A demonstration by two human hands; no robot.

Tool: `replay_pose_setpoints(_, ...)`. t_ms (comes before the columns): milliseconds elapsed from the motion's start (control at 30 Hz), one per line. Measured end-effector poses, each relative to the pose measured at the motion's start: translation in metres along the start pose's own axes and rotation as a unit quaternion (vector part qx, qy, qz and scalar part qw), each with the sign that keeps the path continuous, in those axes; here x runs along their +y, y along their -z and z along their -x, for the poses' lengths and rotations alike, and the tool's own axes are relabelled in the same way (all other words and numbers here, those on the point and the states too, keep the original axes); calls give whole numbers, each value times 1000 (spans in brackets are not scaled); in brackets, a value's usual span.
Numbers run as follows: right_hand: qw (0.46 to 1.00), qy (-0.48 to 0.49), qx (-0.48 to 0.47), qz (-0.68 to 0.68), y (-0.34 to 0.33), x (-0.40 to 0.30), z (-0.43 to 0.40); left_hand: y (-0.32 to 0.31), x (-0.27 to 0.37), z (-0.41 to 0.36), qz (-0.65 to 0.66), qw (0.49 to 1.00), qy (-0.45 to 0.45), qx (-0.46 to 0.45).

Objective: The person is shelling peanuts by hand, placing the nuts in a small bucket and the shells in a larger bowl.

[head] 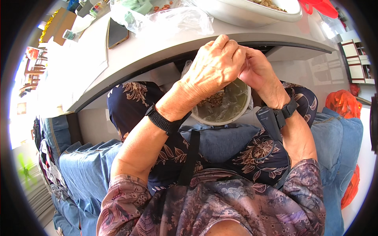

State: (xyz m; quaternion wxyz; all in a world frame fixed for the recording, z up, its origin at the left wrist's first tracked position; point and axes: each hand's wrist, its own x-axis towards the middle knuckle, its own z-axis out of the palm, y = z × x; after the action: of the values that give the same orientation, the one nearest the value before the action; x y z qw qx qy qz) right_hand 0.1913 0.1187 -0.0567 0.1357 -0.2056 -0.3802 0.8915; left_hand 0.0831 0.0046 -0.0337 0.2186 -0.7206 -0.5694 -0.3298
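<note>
My left hand (217, 63) and my right hand (256, 69) meet at the fingertips, just in front of the table edge. Their fingers are curled together, and whatever may be between them is hidden. Below them stands a round plastic bucket (217, 123) between my knees, lined with a clear plastic bag (231, 103). Brown shell-like pieces (211, 101) lie inside it, partly covered by my left wrist. On the table ahead, a white basin (245, 14) holds light-brown pieces that look like peanuts in the shell (270, 5). Several reddish peanut kernels (163, 6) lie left of the basin.
A crumpled clear plastic bag (180, 22) and a smartphone (118, 33) rest on the white table (141, 48). White paper sheets (88, 62) cover its left part. A red plastic bag (320, 7) lies beside the basin. I sit on a denim-covered seat (88, 168), with orange-red bags (342, 103) to the right.
</note>
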Motion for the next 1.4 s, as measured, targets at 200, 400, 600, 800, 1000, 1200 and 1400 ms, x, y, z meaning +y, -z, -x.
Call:
replay_pose_setpoints(200, 991, -67, -57, -97, 3, -4, -3, 1, -2, 2, 22, 998, 55, 3)
replay_pose_setpoints(400, 990, -101, -89, -30, 7, -13, -3, -2, -7, 7, 14, 985, 167, 35)
replay_pose_setpoints(600, 996, -83, -38, 12, 13, -22, -5, 0, -11, 11, 38, 974, 215, 61)
replay_pose_setpoints(800, 999, 1, 53, 11, 5, -23, -1, 4, -3, 16, 109, 958, 265, 2)
replay_pose_setpoints(1000, 999, 5, 18, 26, 4, -25, 1, 3, -2, 17, 82, 965, 248, -4)
replay_pose_setpoints(1200, 983, 1, -157, -94, 18, -29, -4, 1, -6, 18, 62, 970, 236, 12)
replay_pose_setpoints(1400, 968, 11, -185, -168, 17, -30, -6, -1, -3, 18, 104, 963, 245, 39)
